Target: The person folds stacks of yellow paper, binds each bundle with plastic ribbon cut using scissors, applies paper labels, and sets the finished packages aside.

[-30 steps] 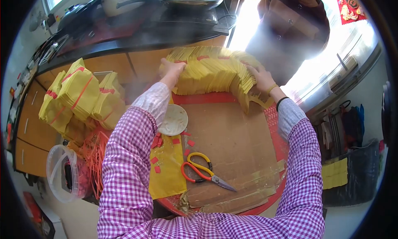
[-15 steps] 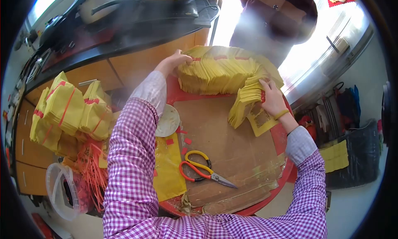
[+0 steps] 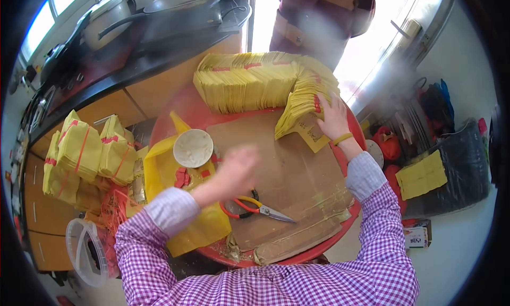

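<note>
A long curved row of folded yellow paper sheets (image 3: pixel 247 88), marked with red strips, stands along the far side of the round red table (image 3: pixel 178 107). My right hand (image 3: pixel 336 117) rests against the near right end of the row, its fingers stretched out along the sheets. My left hand (image 3: pixel 236 170) is smeared by motion above the brown cardboard (image 3: pixel 297 173), apart from the row. Near it are a white bowl with pale paste (image 3: pixel 193 148), small red paper pieces (image 3: pixel 182 177) and scissors with red and yellow handles (image 3: pixel 249 206). A yellow plastic sheet (image 3: pixel 204 229) lies under my left forearm.
Tied yellow paper bundles (image 3: pixel 79 152) are piled at the left, above red strings (image 3: pixel 114 208) and a clear plastic tub (image 3: pixel 85 253). A counter (image 3: pixel 117 67) with pots runs behind. A person (image 3: pixel 319 30) stands beyond the table. A black bin (image 3: pixel 467 173) is at the right.
My left hand has left the far left end of the paper row and come back toward me, uncovering the bowl. My right hand stays at the row's right end, its fingers now straighter.
</note>
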Demonstrator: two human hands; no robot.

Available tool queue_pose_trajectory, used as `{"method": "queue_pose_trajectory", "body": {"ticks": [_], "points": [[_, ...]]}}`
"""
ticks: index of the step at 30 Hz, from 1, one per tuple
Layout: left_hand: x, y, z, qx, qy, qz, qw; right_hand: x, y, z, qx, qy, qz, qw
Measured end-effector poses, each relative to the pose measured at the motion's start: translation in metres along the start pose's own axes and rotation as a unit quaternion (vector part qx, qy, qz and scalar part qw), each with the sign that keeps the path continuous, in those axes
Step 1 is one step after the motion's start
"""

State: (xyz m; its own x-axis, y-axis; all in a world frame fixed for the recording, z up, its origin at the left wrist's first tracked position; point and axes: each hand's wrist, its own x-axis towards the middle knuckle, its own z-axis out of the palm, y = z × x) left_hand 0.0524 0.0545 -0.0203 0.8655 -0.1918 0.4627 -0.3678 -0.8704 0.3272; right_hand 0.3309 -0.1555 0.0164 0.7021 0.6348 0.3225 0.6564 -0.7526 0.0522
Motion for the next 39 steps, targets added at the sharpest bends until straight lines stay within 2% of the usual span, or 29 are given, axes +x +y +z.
{"method": "queue_pose_trajectory", "body": {"ticks": [1,2,3,5,9,11,13,14,16,19,21,22,27,29,31,36,38,39], "points": [[-0.015,0.031,0.003,0.004,-0.091,-0.011,0.996,-0.002,-0.002,-0.003,-0.007,-0.009,0.001,1.0],[-0.027,0.041,0.005,0.013,-0.138,0.058,0.989,-0.005,-0.003,-0.003,-0.006,-0.007,0.001,1.0],[-0.041,0.046,0.013,0.015,-0.189,0.074,0.979,-0.006,-0.005,-0.002,-0.002,0.001,-0.006,1.0],[-0.054,0.054,0.013,0.016,-0.147,0.045,0.988,-0.01,-0.009,0.005,0.005,0.017,-0.02,1.0],[-0.056,0.054,0.003,0.101,-0.156,-0.02,0.982,-0.018,-0.012,0.006,0.034,0.03,-0.019,0.999],[-0.053,0.047,-0.003,0.199,-0.176,-0.175,0.948,-0.017,-0.011,0.002,0.058,0.039,-0.013,0.997],[-0.057,0.018,-0.002,0.216,-0.146,-0.26,0.93,-0.013,-0.009,0.003,0.066,0.039,-0.008,0.997],[-0.063,0.008,0.0,0.217,-0.146,-0.261,0.929,-0.011,-0.008,0.005,0.074,0.035,-0.005,0.997],[-0.069,-0.007,0.002,0.263,-0.07,-0.237,0.933,-0.007,-0.006,0.005,0.088,0.028,0.0,0.996],[-0.056,0.025,-0.02,0.186,-0.096,-0.238,0.949,-0.016,-0.015,0.006,0.068,0.071,-0.008,0.995],[-0.06,0.04,-0.023,0.171,-0.111,-0.186,0.961,-0.022,-0.022,0.009,0.051,0.113,-0.018,0.992],[-0.059,0.049,-0.025,0.171,-0.112,-0.187,0.961,-0.023,-0.022,0.011,0.052,0.112,-0.019,0.992],[-0.054,0.092,-0.02,0.002,-0.105,-0.204,0.973,-0.015,-0.013,0.02,0.039,0.159,-0.041,0.986],[-0.052,0.1,-0.008,-0.044,-0.109,-0.195,0.974,0.003,-0.005,0.011,0.087,0.056,-0.004,0.995],[-0.053,0.108,-0.002,-0.119,-0.159,-0.187,0.962,0.01,-0.005,0.007,0.138,-0.051,0.036,0.988],[-0.052,0.117,-0.01,-0.25,-0.154,-0.235,0.927,-0.014,-0.027,-0.072,0.152,-0.111,-0.01,0.982],[-0.051,0.115,-0.008,-0.37,-0.12,-0.291,0.874,-0.053,-0.031,-0.086,0.381,-0.042,0.012,0.924],[-0.048,0.115,-0.002,-0.371,-0.122,-0.297,0.871,-0.073,-0.038,-0.085,0.384,-0.048,0.011,0.922]]}}
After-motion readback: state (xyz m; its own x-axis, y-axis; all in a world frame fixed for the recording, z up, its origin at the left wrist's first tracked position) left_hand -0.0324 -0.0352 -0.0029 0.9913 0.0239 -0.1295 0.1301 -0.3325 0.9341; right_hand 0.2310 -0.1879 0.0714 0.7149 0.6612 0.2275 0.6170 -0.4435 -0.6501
